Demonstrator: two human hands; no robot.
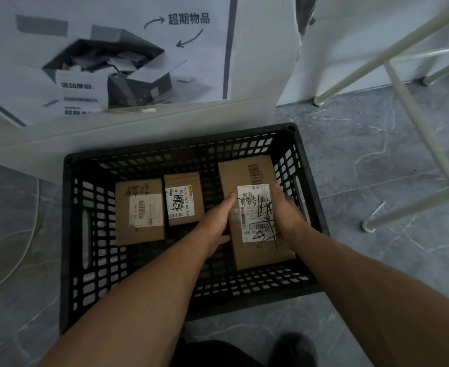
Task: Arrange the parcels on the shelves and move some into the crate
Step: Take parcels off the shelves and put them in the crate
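Observation:
A black plastic crate (75,234) stands on the floor below me. Inside it, on the right, lies a long brown parcel (244,170) with a white scribbled label. My left hand (216,223) grips its left edge and my right hand (284,213) grips its right edge, both reaching down into the crate. Two smaller brown parcels lie flat in the crate: one at the left (138,215) with a pale label, one in the middle (182,198) with a white printed label.
A white printed sign board (128,62) leans behind the crate. White metal shelf legs (414,120) stand on the grey marble floor at the right. A white cable (24,250) curves on the floor at the left. My dark shoe (295,348) shows at the bottom.

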